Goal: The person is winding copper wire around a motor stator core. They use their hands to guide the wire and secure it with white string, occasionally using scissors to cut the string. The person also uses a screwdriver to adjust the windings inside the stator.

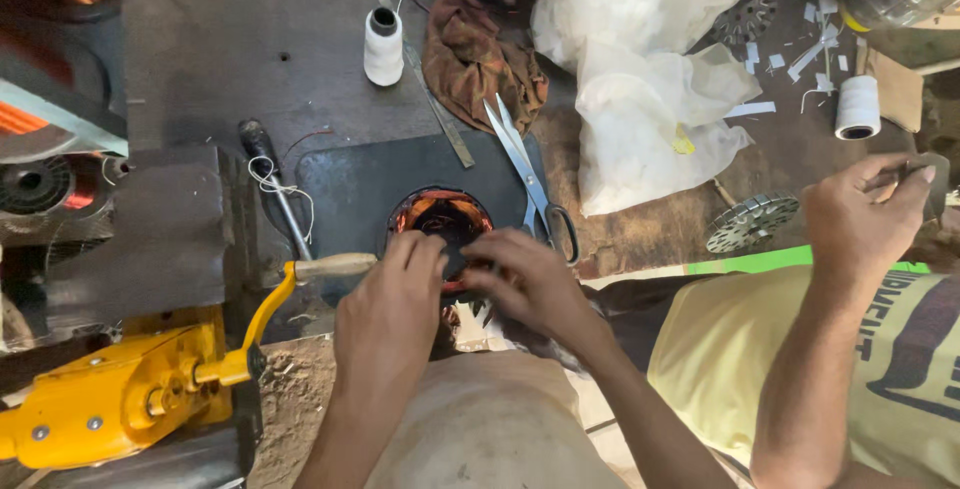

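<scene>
A round motor stator (441, 217) with copper windings sits on a dark mat (350, 184) in front of me. My left hand (392, 304) rests on its near left rim with the fingers curled onto the windings. Across from it, my right hand (525, 279) presses on the near right rim, fingertips at the dark centre opening. Both hands touch the stator at once. A pair of scissors (528, 174) lies just right of the stator, blades pointing away.
A yellow hand-crank winder (130, 389) with a wooden handle (335, 266) stands at left. A screwdriver (272, 184), white thread spools (383, 46) (857, 107), a brown rag (485, 59) and a plastic bag (650, 99) lie behind. Another person in a yellow shirt (900, 349) sits right, hand (865, 214) raised.
</scene>
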